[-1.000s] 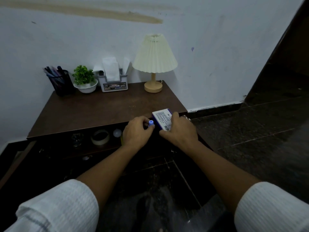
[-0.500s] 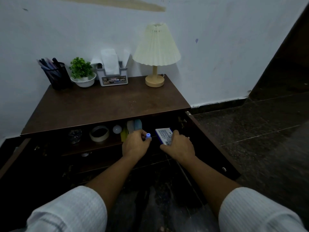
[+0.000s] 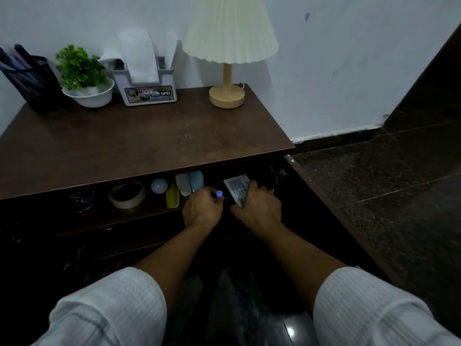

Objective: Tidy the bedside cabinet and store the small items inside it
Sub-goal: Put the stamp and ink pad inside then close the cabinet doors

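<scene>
The dark wooden bedside cabinet (image 3: 139, 143) stands open, its right door (image 3: 331, 211) swung out. My left hand (image 3: 202, 208) grips a small item with a blue cap (image 3: 219, 194) at the front of the upper shelf. My right hand (image 3: 258, 208) holds a white and blue printed box (image 3: 235, 187) just under the cabinet top, at the shelf's right end. On the shelf lie a tape roll (image 3: 127, 195), a white bulb (image 3: 159, 185), a yellow-green item (image 3: 172, 197), a white bottle (image 3: 184, 183) and a light blue bottle (image 3: 197, 180).
On the cabinet top stand a black pen holder (image 3: 35, 83), a green plant in a white bowl (image 3: 84, 78), a tissue holder (image 3: 147, 81) and a cream lamp (image 3: 228, 58). A white wall rises behind. Dark glossy floor (image 3: 389, 186) lies to the right and below.
Both hands went down from the cabinet top's front edge into the open shelf, carrying the blue-capped item and the box. The view has come closer to the cabinet.
</scene>
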